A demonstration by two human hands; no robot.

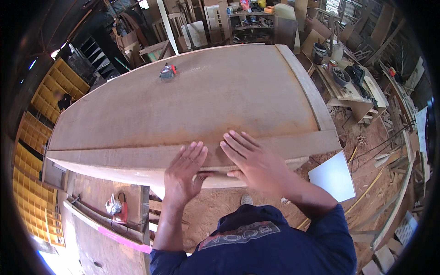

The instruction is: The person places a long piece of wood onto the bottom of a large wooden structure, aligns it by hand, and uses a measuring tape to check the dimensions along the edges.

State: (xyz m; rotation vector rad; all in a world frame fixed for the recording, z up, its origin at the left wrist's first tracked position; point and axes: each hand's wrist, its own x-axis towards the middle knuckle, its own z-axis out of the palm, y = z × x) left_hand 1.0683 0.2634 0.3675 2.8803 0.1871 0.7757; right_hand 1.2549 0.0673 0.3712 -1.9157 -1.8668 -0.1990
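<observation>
A large brown wooden panel (206,101), framed by flat rails, lies in front of me. On its near rail (114,158) rests my left hand (185,169), fingers stretched out and the thumb toward the edge. To its right, my right hand (252,160) is laid flat on the same rail, fingers pointing forward and left. Both thumbs reach down near the front edge. A darker brown patch shows between the hands; I cannot tell whether it is a separate piece. Under the palms the surface is hidden.
On the panel's far part sits a small red and grey tool (168,71). A red and silver power tool (119,208) stands on the lower left bench. Yellow shelving (34,183) lines the left. A cluttered worktable (348,89) and a white sheet (333,176) are at right.
</observation>
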